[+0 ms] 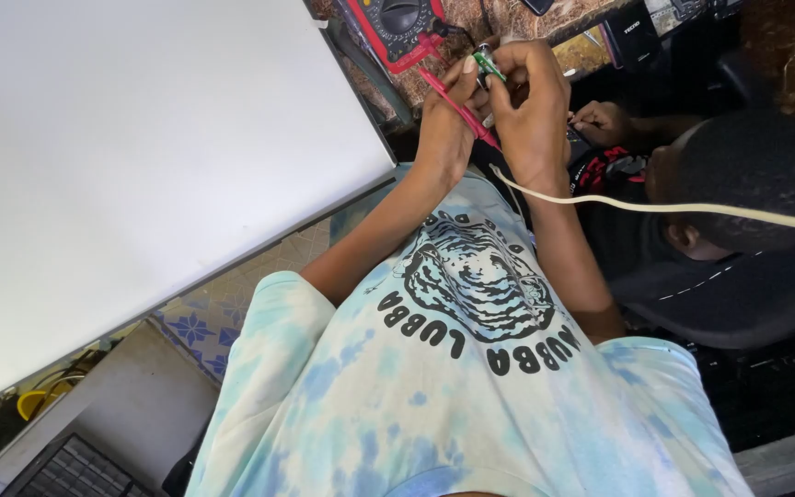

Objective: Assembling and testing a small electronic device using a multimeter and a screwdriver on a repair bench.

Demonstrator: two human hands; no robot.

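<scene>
Pinching a small green battery (487,63) in right hand (531,97) fingertips, left hand (443,120) gripping red probe (457,106) just beside it

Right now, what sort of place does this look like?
Probably a small electronics repair bench. A red multimeter sits above the hands, the left hand holds a red test probe and the right hand a small green cell, and another person works alongside.

single head cam, looking steeply down the wearer's own tie-dye shirt (434,387), pretty close in, both hands (499,101) raised at top centre of frame, another person (738,184) at right edge, white board (140,166) filling upper left
</scene>
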